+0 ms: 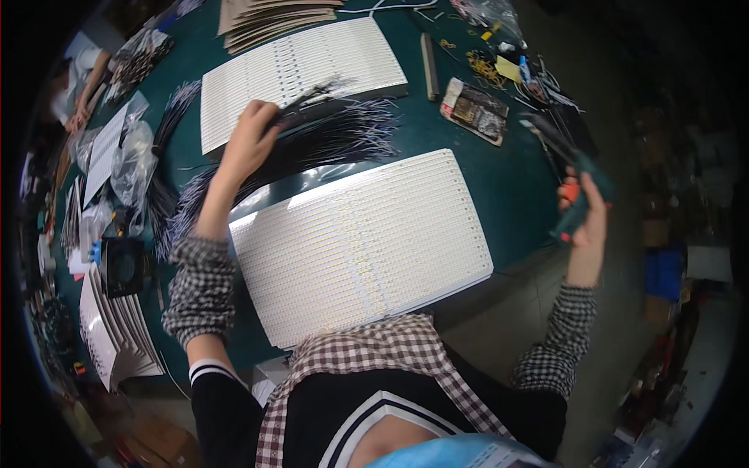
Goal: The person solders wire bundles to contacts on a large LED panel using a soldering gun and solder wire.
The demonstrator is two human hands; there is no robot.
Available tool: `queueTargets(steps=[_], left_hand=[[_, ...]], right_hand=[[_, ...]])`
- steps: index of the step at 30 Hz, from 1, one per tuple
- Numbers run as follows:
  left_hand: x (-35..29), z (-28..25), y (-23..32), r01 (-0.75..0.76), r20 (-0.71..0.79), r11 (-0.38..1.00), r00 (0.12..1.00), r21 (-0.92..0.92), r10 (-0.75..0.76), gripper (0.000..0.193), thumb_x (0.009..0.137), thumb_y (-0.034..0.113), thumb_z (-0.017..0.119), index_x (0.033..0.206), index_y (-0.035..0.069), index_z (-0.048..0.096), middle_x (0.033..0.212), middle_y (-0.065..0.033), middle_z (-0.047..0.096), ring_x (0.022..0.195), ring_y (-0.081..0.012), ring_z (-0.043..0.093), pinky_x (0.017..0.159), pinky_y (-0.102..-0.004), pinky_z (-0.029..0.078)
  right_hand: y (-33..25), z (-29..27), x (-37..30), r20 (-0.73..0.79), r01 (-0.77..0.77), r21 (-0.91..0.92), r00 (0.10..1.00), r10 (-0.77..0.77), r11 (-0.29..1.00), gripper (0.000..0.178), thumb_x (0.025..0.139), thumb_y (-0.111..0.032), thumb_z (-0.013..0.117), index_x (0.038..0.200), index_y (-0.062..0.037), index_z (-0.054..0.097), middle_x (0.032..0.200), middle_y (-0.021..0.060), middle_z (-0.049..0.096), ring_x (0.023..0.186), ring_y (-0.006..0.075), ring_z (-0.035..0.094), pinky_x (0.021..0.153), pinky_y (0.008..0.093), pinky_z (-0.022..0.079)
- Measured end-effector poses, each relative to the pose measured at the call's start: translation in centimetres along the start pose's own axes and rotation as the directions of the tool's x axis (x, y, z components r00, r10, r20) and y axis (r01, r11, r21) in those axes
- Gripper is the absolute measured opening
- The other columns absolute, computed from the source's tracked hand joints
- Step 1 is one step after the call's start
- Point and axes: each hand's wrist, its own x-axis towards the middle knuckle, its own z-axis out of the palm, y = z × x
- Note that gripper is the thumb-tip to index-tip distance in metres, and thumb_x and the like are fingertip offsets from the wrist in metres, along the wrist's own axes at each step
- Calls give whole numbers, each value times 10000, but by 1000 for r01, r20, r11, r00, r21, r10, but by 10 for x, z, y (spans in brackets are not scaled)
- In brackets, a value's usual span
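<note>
My left hand (253, 140) is closed on a small bunch of thin black wires (300, 109), whose far ends are smeared by motion. It is above a long pile of dark wires (312, 144) with pale purple ends. At the right, beyond the table's edge, my right hand (589, 210) grips a dark green pistol-shaped tool with red parts, which looks like a soldering gun (573, 222). Its long dark nose points to the upper left and is blurred. In front of me lies a stack of white strip circuit panels (367, 242), apart from both hands.
Another white panel stack (304, 70) lies farther back, with brown sheets (273, 19) behind. A bar (430, 66), a scorched flat tray (474, 111) and yellow wire bits (485, 69) lie far right. At left are plastic bags (133, 168), a black box-shaped device (123, 265) and another person's hand (79, 117).
</note>
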Motion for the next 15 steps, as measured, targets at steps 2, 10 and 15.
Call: queueTargets(steps=[2, 10, 15], left_hand=[[6, -22, 18, 273, 211, 950, 948, -151, -238, 168, 874, 114, 568, 1025, 50, 533, 879, -160, 585, 786, -337, 582, 699, -373, 460], [-4, -85, 75, -1, 204, 984, 978, 179, -36, 286, 809, -14, 560, 1076, 88, 554, 850, -137, 562, 758, -339, 571, 647, -392, 456], [-1, -117, 89, 26, 173, 949, 981, 315, -84, 295, 811, -36, 538, 1088, 60, 568, 882, -141, 566, 754, -335, 579, 646, -395, 460]], right_hand=[[22, -14, 24, 52, -167, 143, 986, 161, 975, 339, 850, -222, 662, 1076, 23, 597, 841, 69, 629, 705, 184, 647, 536, 231, 540], [20, -9, 42, -46, -216, -43, 976, 214, 975, 334, 838, -225, 673, 1018, 50, 619, 853, 106, 652, 727, 205, 667, 545, 240, 563], [19, -20, 48, -60, -178, -13, 982, 177, 984, 335, 843, -223, 665, 1027, 53, 614, 868, 114, 654, 754, 210, 672, 537, 244, 568]])
